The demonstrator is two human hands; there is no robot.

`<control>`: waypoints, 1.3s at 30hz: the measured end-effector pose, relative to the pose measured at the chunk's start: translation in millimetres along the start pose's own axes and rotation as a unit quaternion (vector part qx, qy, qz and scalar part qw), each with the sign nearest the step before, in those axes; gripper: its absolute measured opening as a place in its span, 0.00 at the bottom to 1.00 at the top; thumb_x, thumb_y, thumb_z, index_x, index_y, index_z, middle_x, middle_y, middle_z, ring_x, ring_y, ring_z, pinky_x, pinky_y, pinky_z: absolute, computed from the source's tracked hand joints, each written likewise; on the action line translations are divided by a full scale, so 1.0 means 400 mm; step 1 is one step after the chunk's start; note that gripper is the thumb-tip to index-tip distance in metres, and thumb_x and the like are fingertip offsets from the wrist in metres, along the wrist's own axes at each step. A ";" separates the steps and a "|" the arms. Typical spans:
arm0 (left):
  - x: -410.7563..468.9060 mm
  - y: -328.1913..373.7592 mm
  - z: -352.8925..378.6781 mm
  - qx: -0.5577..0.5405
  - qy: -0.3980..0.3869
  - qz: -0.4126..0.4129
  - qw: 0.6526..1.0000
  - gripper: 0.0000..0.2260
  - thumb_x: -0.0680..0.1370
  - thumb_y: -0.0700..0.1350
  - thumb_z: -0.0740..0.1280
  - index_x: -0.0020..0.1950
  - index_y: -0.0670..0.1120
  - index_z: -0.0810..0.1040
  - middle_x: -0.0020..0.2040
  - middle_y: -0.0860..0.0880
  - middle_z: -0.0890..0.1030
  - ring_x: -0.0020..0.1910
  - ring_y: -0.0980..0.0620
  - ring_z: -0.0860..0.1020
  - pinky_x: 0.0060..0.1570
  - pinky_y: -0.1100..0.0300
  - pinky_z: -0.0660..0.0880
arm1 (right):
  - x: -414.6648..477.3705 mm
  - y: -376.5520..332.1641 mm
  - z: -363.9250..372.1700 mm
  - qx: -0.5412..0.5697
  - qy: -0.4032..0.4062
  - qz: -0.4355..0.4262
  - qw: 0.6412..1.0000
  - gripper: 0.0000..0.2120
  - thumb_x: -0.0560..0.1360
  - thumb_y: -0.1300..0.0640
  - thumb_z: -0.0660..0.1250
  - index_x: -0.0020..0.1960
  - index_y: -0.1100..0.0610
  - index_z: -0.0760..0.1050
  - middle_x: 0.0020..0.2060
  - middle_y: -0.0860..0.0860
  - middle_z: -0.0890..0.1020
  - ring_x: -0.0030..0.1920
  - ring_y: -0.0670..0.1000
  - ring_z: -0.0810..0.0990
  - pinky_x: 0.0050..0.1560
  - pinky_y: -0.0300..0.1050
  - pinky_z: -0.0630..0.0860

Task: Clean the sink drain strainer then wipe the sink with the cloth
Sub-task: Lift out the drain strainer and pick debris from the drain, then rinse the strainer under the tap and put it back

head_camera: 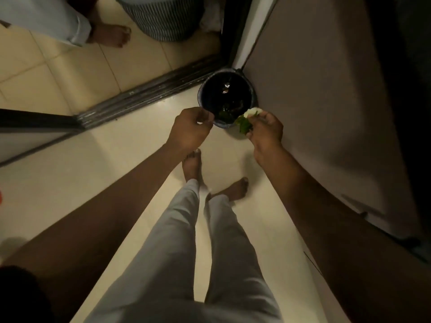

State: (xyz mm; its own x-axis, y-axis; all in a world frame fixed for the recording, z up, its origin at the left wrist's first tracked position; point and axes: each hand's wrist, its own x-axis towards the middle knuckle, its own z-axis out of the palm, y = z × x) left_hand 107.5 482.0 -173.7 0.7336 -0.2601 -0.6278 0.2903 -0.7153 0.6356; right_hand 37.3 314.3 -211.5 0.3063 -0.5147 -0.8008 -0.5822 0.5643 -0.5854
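A dark round bin (227, 73) stands on the floor in the corner beside a tall pale appliance; scraps lie inside it. My right hand (265, 131) is shut on a clump of green leafy and white food waste (245, 122) just over the bin's near right rim. My left hand (191, 131) hovers at the bin's near left rim with fingers curled; something small and shiny may be pinched in it, but I cannot make it out. No sink, strainer or cloth is in view.
A sliding door track (144, 94) crosses the tiled floor to the left of the bin. Another person's foot (112, 36) and a striped basket (161, 17) are beyond it. The pale appliance wall (314, 101) bounds the right. My own feet (235, 190) stand below the hands.
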 end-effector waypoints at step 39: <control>-0.134 0.213 -0.076 -0.004 -0.057 0.138 0.989 0.12 0.79 0.46 0.68 0.61 0.50 0.84 0.57 0.53 0.86 0.55 0.56 0.83 0.59 0.50 0.82 | -0.298 -0.113 -0.078 -0.052 0.003 -0.178 0.983 0.10 0.79 0.65 0.70 0.60 0.60 0.82 0.54 0.53 0.87 0.54 0.49 0.86 0.54 0.45 0.84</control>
State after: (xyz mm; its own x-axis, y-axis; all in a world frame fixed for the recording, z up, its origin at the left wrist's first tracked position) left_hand 111.8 454.7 -72.2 0.7125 -0.5163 -0.4753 0.0937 -0.6012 0.7936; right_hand 3.5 330.0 -85.8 0.5000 -0.6716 -0.5467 -0.5135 0.2785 -0.8117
